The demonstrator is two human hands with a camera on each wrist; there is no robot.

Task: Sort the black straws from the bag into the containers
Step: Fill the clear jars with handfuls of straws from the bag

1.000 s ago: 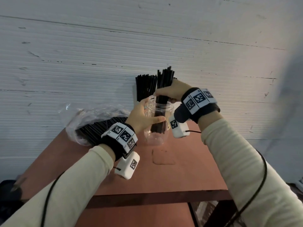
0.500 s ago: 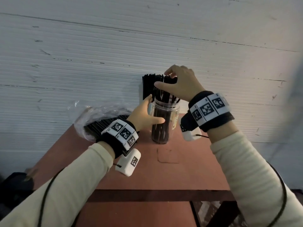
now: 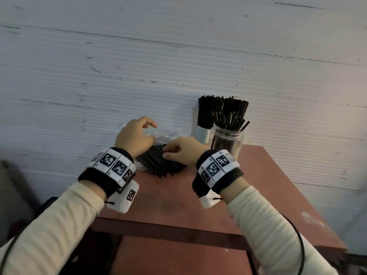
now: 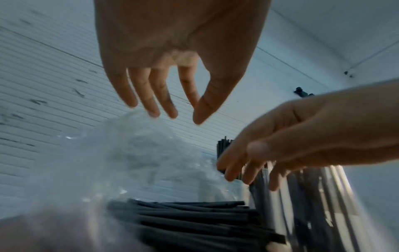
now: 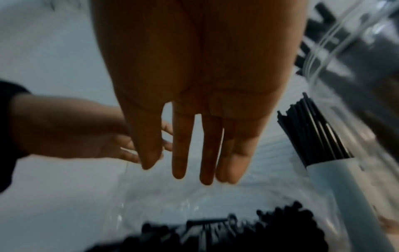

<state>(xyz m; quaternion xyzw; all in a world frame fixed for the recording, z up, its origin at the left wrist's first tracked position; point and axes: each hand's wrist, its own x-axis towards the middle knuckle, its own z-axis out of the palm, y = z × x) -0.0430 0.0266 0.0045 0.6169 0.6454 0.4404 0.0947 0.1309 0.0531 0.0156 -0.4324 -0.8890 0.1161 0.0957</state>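
Loose black straws [image 3: 160,165] lie in an open clear plastic bag [image 3: 158,133] at the table's back left. My left hand [image 3: 153,132] hovers over the bag with relaxed, lightly curved fingers [image 4: 155,109] and holds nothing. My right hand [image 3: 168,152] reaches over the straw pile [image 4: 194,214], its fingers [image 5: 207,162] straight and empty, just above the straws [image 5: 237,230]. A clear jar [image 3: 227,141] holding upright straws stands to the right. Behind it is a pale container [image 3: 202,132] packed with straws [image 3: 210,110].
The reddish-brown table [image 3: 268,185] stands against a white ribbed wall [image 3: 178,66]. Its front edge [image 3: 178,233] is near my forearms. Bare tabletop lies between my wrists and to the right of the jar. Something dark sits on the floor at the left [image 3: 15,195].
Both hands have let go of the jar and its straws and moved left to the bag. The jar now stands alone with straws in it.
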